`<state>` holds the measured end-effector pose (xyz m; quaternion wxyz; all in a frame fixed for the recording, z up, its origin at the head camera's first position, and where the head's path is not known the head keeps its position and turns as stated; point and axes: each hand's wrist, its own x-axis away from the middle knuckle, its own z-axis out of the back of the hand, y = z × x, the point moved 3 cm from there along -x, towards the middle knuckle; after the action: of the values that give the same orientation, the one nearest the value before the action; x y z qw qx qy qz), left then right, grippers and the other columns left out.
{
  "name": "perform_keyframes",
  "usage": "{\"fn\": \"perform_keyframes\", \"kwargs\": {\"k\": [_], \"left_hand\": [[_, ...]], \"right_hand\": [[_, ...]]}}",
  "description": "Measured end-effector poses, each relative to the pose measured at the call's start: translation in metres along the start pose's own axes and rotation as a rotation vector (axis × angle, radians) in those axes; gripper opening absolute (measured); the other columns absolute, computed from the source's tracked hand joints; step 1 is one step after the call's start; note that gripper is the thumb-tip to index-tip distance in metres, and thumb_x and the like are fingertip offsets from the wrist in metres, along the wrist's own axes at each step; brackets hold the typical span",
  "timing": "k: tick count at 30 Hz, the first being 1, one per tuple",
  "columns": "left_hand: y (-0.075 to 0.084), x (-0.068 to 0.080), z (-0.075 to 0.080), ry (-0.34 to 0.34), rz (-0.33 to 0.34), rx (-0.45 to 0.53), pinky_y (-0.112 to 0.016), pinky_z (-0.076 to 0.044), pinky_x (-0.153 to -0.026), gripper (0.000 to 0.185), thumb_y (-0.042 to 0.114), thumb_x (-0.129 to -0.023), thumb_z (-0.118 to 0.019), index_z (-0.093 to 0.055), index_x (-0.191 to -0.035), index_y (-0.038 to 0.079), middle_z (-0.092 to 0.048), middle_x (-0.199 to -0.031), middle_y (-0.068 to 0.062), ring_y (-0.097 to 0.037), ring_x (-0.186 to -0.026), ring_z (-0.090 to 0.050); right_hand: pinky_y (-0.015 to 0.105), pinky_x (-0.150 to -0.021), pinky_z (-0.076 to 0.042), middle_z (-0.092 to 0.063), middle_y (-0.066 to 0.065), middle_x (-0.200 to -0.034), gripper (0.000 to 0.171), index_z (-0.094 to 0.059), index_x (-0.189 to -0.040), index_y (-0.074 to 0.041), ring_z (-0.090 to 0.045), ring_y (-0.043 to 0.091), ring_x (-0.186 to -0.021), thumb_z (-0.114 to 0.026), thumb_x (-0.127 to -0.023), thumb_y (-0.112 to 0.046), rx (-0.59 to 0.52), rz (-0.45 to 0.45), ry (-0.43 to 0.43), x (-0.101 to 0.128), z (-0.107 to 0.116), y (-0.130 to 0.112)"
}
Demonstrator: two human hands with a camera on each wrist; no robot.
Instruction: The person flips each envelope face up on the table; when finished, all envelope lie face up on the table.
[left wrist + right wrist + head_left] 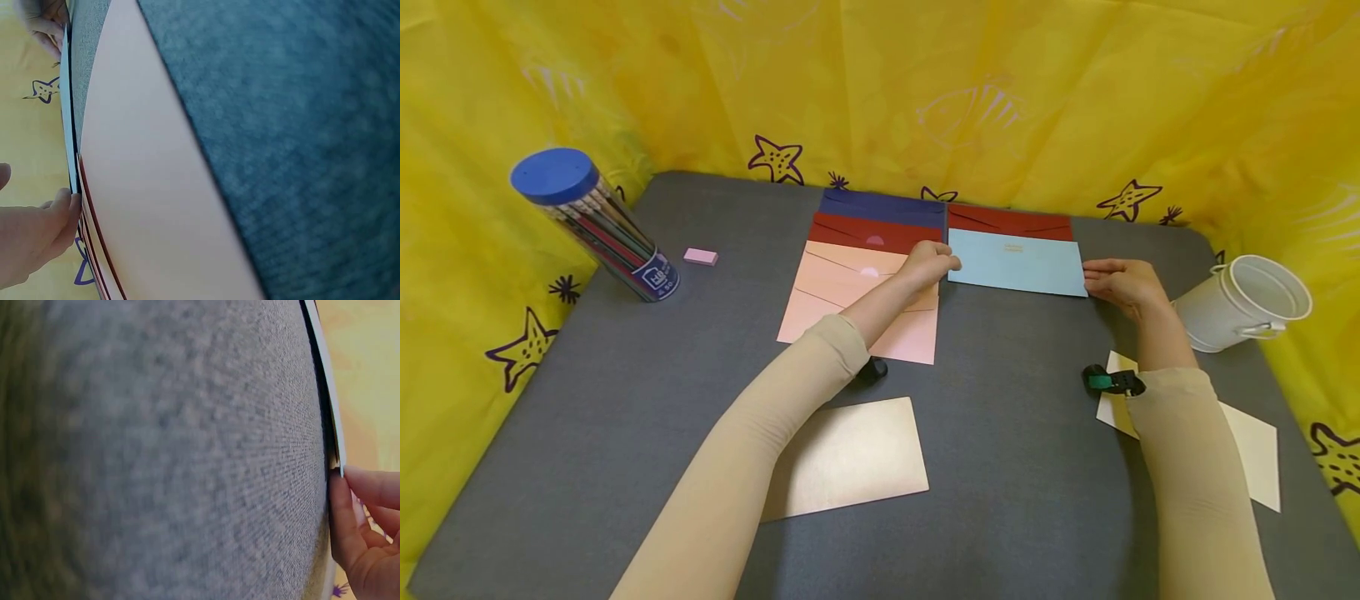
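A light blue envelope (1022,271) with a small gold mark lies over a red envelope (1011,218) near the back of the table. At its left edge, my left hand (927,265) pinches it between the fingertips, seen also in the left wrist view. On the opposite edge my right hand (1126,283) grips it, thumb below and fingers above in the right wrist view. Beside my left hand is an overlapping column of envelopes: navy (880,206), red (850,231), peach (831,271) and pink (808,321). My left forearm hides part of the peach and pink ones.
A shiny pale gold envelope (857,458) lies in front, partly under my left forearm. Cream paper (1255,454) lies beneath my right forearm. A white bucket (1213,308) stands at the right, a pencil tub (655,271) and a pink eraser (701,257) at the left. Yellow cloth (865,92) surrounds the table.
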<state>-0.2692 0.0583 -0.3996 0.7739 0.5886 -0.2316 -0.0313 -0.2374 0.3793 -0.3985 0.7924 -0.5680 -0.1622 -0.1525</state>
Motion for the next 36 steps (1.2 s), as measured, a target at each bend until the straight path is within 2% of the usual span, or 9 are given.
{"fn": "perform_keyframes", "kwargs": {"k": [2,10,12,15,18,21,26,31,36], "left_hand": [[0.0,0.001,0.0,0.001,0.001,-0.005,-0.041,-0.036,-0.119,0.052,0.012,-0.093,-0.057,-0.049,-0.142,-0.002,-0.045,-0.154,-0.014,-0.028,-0.146,-0.037],[-0.001,0.0,-0.002,0.012,-0.003,0.007,-0.041,-0.036,-0.119,0.052,0.012,-0.092,-0.058,-0.05,-0.141,-0.003,-0.047,-0.152,-0.016,-0.029,-0.145,-0.038],[-0.001,0.0,-0.002,0.015,0.0,0.005,-0.04,-0.036,-0.119,0.052,0.012,-0.092,-0.058,-0.051,-0.141,-0.003,-0.047,-0.152,-0.015,-0.027,-0.146,-0.039],[-0.001,0.001,-0.002,0.018,0.002,0.005,-0.039,-0.037,-0.119,0.051,0.012,-0.091,-0.058,-0.051,-0.14,-0.002,-0.048,-0.151,-0.014,-0.026,-0.146,-0.039],[-0.001,0.0,-0.002,0.019,-0.006,0.007,-0.039,-0.036,-0.119,0.051,0.01,-0.091,-0.057,-0.051,-0.14,-0.003,-0.049,-0.15,-0.016,-0.027,-0.145,-0.039],[-0.001,0.001,-0.002,0.019,-0.004,0.007,-0.038,-0.037,-0.119,0.052,0.01,-0.09,-0.057,-0.051,-0.141,-0.003,-0.049,-0.15,-0.015,-0.027,-0.145,-0.039],[0.001,0.006,-0.005,0.043,-0.01,0.031,-0.039,-0.041,-0.115,0.051,0.01,-0.09,-0.057,-0.053,-0.14,0.001,-0.052,-0.148,-0.011,-0.026,-0.139,-0.047],[0.004,0.014,-0.016,0.101,-0.061,0.116,-0.036,-0.048,-0.102,0.046,0.006,-0.089,-0.057,-0.059,-0.135,0.004,-0.059,-0.14,-0.012,-0.027,-0.128,-0.055],[0.003,0.023,-0.037,0.061,-0.089,0.223,-0.025,-0.048,-0.086,0.042,0.002,-0.087,-0.058,-0.061,-0.13,0.001,-0.063,-0.133,-0.016,-0.024,-0.111,-0.061]], "right_hand": [[0.01,-0.075,-0.055,-0.069,-0.022,-0.077,0.023,-0.065,-0.11,-0.019,-0.065,-0.008,-0.078,-0.059,-0.096,-0.002,0.021,0.005,0.013,0.0,0.0,0.0],[0.013,-0.074,-0.056,-0.067,-0.018,-0.079,0.024,-0.069,-0.089,-0.028,-0.065,-0.004,-0.077,-0.059,-0.097,-0.008,-0.024,-0.003,0.001,0.002,-0.003,-0.004],[0.014,-0.074,-0.057,-0.067,-0.017,-0.079,0.018,-0.068,-0.095,-0.024,-0.065,-0.003,-0.077,-0.059,-0.097,-0.008,-0.036,-0.017,-0.019,0.003,-0.004,-0.006],[0.015,-0.074,-0.057,-0.067,-0.017,-0.081,0.019,-0.061,-0.116,-0.014,-0.066,-0.002,-0.078,-0.057,-0.098,-0.009,-0.041,-0.034,-0.055,0.006,-0.003,-0.009],[0.014,-0.077,-0.056,-0.064,-0.023,-0.085,0.039,-0.046,-0.138,-0.006,-0.066,-0.005,-0.081,-0.054,-0.101,-0.016,0.035,-0.027,-0.087,0.009,0.0,-0.012],[0.013,-0.081,-0.055,-0.059,-0.03,-0.09,0.056,-0.034,-0.148,0.0,-0.064,-0.008,-0.085,-0.054,-0.101,-0.024,0.149,0.004,-0.113,0.013,0.004,-0.015],[0.014,-0.082,-0.055,-0.056,-0.034,-0.097,0.064,-0.033,-0.149,0.005,-0.061,-0.01,-0.09,-0.057,-0.1,-0.028,0.285,0.063,-0.15,0.025,0.009,-0.014],[0.013,-0.081,-0.054,-0.056,-0.034,-0.099,0.066,-0.033,-0.148,0.008,-0.06,-0.013,-0.091,-0.059,-0.099,-0.028,0.368,0.081,-0.184,0.037,0.011,-0.008],[0.013,-0.079,-0.054,-0.057,-0.034,-0.098,0.065,-0.035,-0.145,0.01,-0.06,-0.013,-0.089,-0.061,-0.099,-0.027,0.456,0.093,-0.213,0.049,0.015,0.002]]}}
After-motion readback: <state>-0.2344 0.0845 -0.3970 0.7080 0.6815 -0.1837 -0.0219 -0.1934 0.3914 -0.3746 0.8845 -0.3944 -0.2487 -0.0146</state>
